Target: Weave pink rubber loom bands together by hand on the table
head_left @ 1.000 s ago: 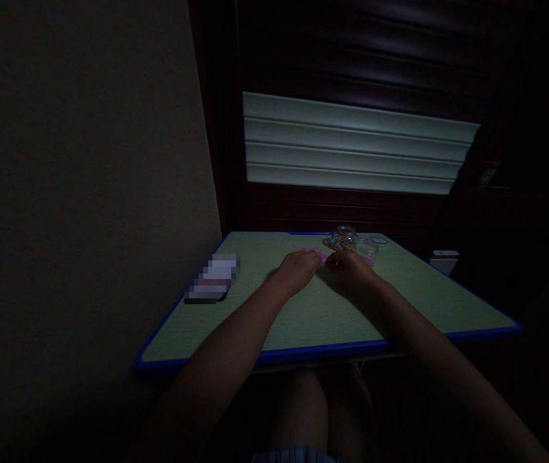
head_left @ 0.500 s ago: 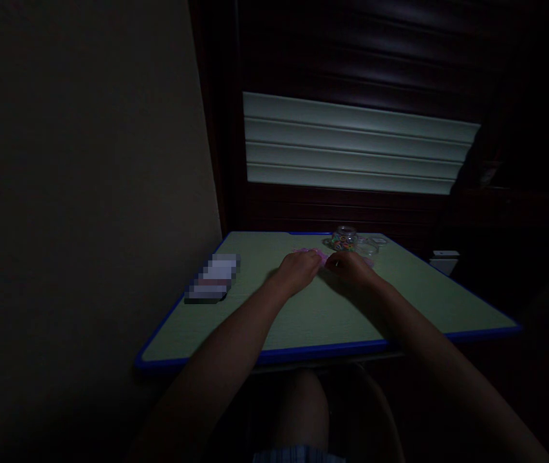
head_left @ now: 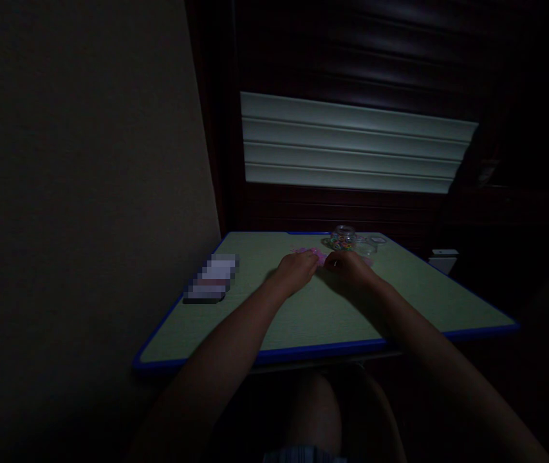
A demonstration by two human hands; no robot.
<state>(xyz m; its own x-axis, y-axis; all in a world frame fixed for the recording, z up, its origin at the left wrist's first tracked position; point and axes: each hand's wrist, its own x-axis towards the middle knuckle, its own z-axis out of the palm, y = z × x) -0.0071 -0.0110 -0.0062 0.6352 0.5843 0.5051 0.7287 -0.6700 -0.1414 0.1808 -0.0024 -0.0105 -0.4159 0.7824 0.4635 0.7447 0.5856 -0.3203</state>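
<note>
Small pink pieces (head_left: pixel 321 257) lie in a cluster on the table, too dim and small to name. My left hand (head_left: pixel 297 270) rests over the near side of the cluster, its fingers closed and bent down onto the pink pieces. Just right of it, my right hand (head_left: pixel 349 265) has thumb and forefinger curled together in a pinch at the cluster's right edge. What either hand grips is hidden. Behind my right hand stands a clear jar (head_left: pixel 343 238) with many-coloured rings in it. A clear round container (head_left: pixel 365 247) sits beside the jar.
The pale green table (head_left: pixel 255 328) has a blue edge. A pixelated flat object (head_left: pixel 211 278) lies at its left side. A clear lid (head_left: pixel 377 240) is at the back right. A wall (head_left: pixel 85 193) borders the left, and a white object (head_left: pixel 443 260) stands beyond the right edge.
The view has shifted slightly, and my knee has moved a little right. Both hands stay at the pink cluster, with hardly any visible movement.
</note>
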